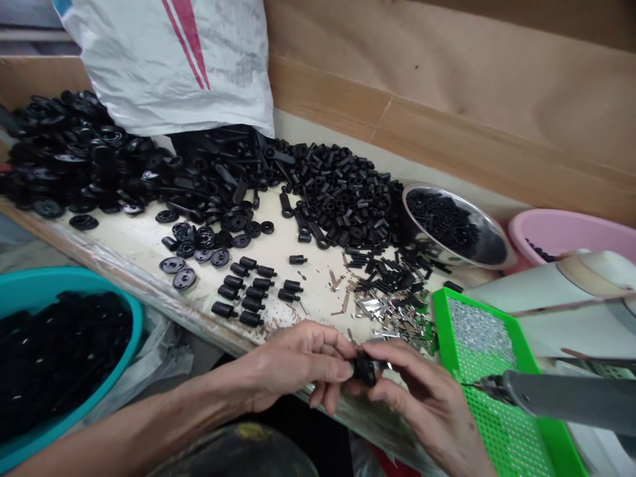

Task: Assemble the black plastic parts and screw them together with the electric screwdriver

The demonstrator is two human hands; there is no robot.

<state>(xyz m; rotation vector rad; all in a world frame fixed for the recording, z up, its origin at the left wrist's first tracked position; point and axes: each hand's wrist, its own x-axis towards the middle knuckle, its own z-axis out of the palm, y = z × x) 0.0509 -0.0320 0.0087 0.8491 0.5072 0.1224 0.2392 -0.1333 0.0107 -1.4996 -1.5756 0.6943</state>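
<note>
Over the front edge of the workbench [283, 232], my left hand [303, 361] and my right hand [420, 391] meet around a small black plastic part [365, 368]. The fingers of both hands are closed on it, and they hide much of its shape. A shiny metal bit seems to show beside it at the right fingers. Just beyond my hands lie a heap of small metal strips [395, 315] and some short black pins [387, 271]. Several black plugs with thin stems [251, 303] stand in loose rows left of my hands.
Black round caps [183, 278], levers and sleeves [342, 192] pile along the back under a white sack [183, 66]. A steel bowl [412, 199], pink basin [561, 222], green tray [444, 331] of screws and grey electric screwdriver [556, 397] are right. A teal basin [134, 331] is left.
</note>
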